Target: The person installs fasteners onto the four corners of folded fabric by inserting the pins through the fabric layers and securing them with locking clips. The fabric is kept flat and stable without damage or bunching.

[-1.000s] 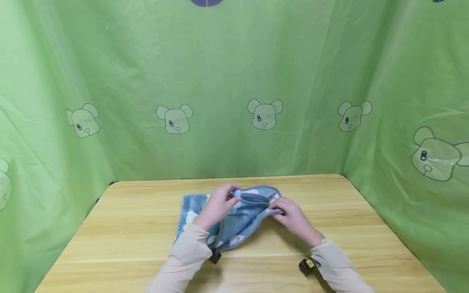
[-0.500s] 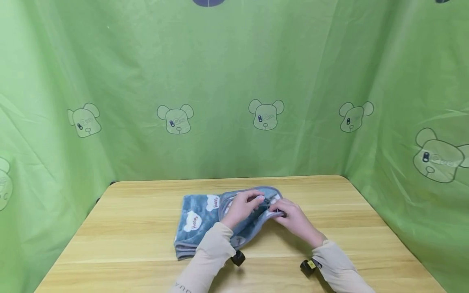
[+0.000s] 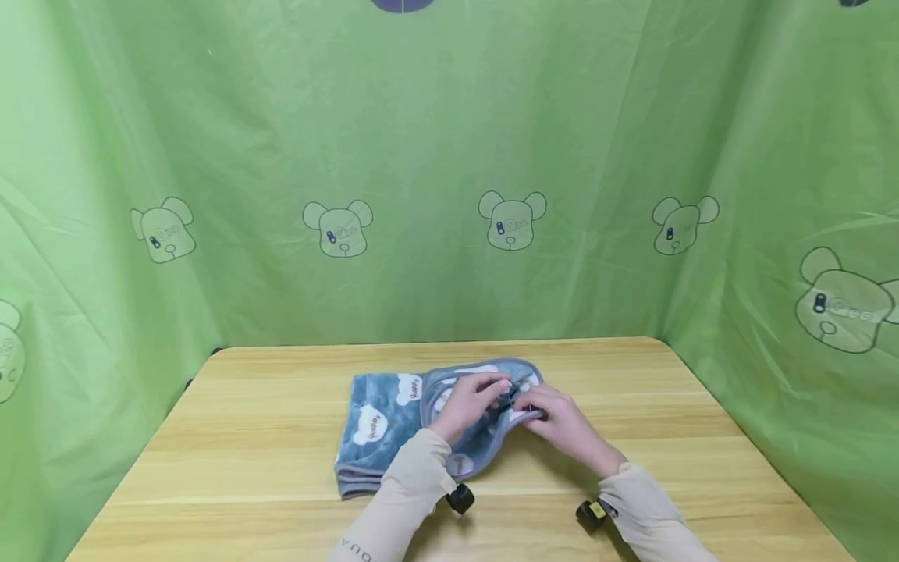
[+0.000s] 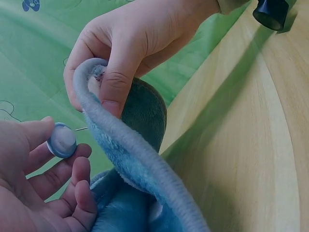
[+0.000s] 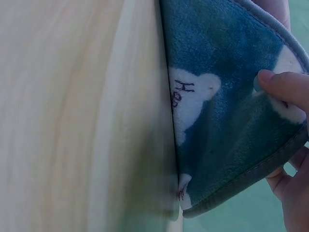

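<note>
A folded blue-grey fleece blanket point(image 3: 393, 437) with white printed shapes and grey edging lies on the table, its right part lifted. My left hand point(image 3: 469, 402) pinches a small round light-blue and white disc point(image 4: 63, 140) between thumb and finger. From behind the disc, a thin metal pin point(image 4: 81, 129) reaches toward the blanket's edge; whether it enters the fleece I cannot tell. Just to the right, my right hand point(image 3: 565, 421) pinches the raised blanket edge, thumb on one face in the right wrist view, other fingers partly hidden behind.
The light wooden table point(image 3: 246, 437) extends on all sides of the blanket. Green curtains point(image 3: 421, 289) with bear-head drawings surround its back and sides. Black wrist cameras point(image 3: 460, 498) hang beneath both forearms, close to the tabletop.
My left hand has come right across the blanket with the disc, up close to the right hand, uncovering the blanket's left part. The right hand keeps its pinch in nearly the same place.
</note>
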Demonstrator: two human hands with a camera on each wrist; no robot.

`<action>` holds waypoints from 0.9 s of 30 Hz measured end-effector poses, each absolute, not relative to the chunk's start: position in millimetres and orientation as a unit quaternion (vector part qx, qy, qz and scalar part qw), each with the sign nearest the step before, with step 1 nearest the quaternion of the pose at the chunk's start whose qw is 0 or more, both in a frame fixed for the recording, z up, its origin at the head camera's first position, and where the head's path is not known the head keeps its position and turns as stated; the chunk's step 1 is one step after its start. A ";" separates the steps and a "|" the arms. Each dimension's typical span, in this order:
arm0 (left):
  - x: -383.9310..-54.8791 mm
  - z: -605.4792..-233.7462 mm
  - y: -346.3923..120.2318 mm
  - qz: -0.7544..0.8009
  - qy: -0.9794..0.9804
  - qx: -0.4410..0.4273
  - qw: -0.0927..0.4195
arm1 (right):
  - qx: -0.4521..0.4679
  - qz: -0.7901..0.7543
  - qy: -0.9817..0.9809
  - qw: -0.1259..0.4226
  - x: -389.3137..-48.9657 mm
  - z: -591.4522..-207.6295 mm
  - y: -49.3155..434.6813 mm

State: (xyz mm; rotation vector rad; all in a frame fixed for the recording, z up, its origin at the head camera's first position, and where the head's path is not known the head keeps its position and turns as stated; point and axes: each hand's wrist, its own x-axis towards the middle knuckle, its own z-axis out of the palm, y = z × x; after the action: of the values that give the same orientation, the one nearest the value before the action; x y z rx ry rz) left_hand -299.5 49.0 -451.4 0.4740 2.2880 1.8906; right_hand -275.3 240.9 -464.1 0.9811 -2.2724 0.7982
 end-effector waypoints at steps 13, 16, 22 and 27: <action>-296.4 -450.9 49.5 0.610 0.770 0.172 0.074 | 0.368 0.301 -0.840 0.261 -273.6 -463.8 239.6; -295.8 -451.2 49.2 0.608 0.771 0.172 0.076 | 0.366 0.302 -0.842 0.258 -272.8 -464.1 239.8; -296.8 -451.5 48.4 0.607 0.771 0.174 0.084 | 0.362 0.305 -0.844 0.251 -272.8 -464.2 240.0; -296.4 -449.6 47.9 0.607 0.769 0.177 0.088 | 0.355 0.303 -0.849 0.248 -274.3 -464.8 240.4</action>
State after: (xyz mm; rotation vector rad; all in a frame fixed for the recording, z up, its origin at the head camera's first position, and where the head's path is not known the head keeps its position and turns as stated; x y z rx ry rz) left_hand -296.4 47.9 -449.6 0.5283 2.2911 1.8084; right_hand -274.3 240.4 -464.8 0.9688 -2.3140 0.8247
